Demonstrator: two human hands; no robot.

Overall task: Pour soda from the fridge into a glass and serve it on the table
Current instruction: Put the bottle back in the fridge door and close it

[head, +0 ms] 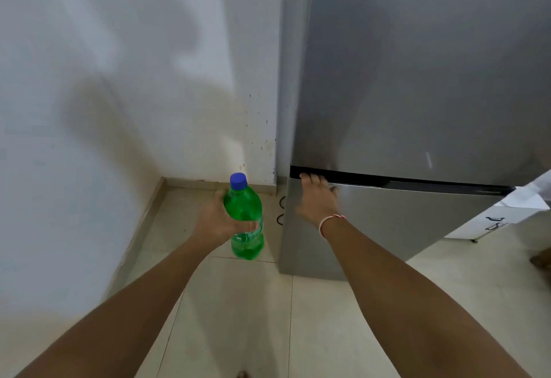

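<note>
One green soda bottle (246,216) in play, blue cap (238,181) on, standing upright in the air above the floor. It sits at about 7 o'clock from frame centre, just left of the fridge's lower corner. Liquid level cannot be read through the tinted plastic.

Left hand (219,221) grips the bottle round its middle, thumb wrapped across the front over the label band, fingers curled behind it. Cap and shoulder stand clear above the grip; the base shows below it.

Right hand (317,198) at 5 o'clock from centre, just right of the bottle. Fingers are straight and spread, their tips at the dark gap (417,180) between the two fridge doors, palm laid flat against the top of the lower door (372,228). It holds nothing. A red-and-white thread band (328,224) circles that wrist.

Grey steel fridge (417,79) fills the frame from 12 to 4 o'clock; both doors appear closed. Two black cable loops (281,210) show at its left edge, between bottle and door.

White wall (119,79) from 8 to 12 o'clock, with speckled stains near the corner beside the fridge. Pale tiled floor (238,318) below, with a skirting strip along the wall.

White cabinet (512,213) with a dark handle at 4 o'clock, partly behind the fridge.
</note>
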